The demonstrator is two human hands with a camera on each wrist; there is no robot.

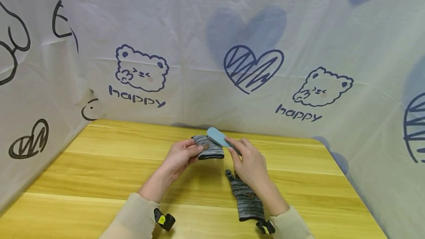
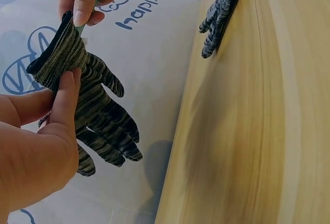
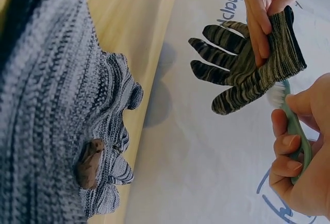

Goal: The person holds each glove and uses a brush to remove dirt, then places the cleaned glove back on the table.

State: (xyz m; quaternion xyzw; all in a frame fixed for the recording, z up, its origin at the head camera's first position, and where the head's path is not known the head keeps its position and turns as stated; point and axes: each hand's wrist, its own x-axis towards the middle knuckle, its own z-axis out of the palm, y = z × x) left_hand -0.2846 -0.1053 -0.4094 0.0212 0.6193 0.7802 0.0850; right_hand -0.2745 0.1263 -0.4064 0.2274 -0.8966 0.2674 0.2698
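A grey-black striped knit glove (image 1: pixel 214 152) is held up above the table by my left hand (image 1: pixel 177 158), thumb on one side and fingers on the other near the cuff. Its fingers hang loose in the left wrist view. A brown patch (image 1: pixel 206 146) marks the side facing me. My right hand (image 1: pixel 250 163) grips the handle of a light blue brush (image 1: pixel 216 136). The pale bristles (image 3: pixel 277 95) are right at the glove by its cuff. A second matching glove (image 1: pixel 245 196) lies on the table under my right forearm, also with a brown patch (image 3: pixel 90 165).
The wood-grain table (image 1: pixel 109 172) has rounded far corners. Behind it and at both sides hang white cloth sheets (image 1: pixel 196 73) printed with hearts and bears. A small black and yellow device (image 1: pixel 164 220) is at my left cuff, another (image 1: pixel 265 227) at my right.
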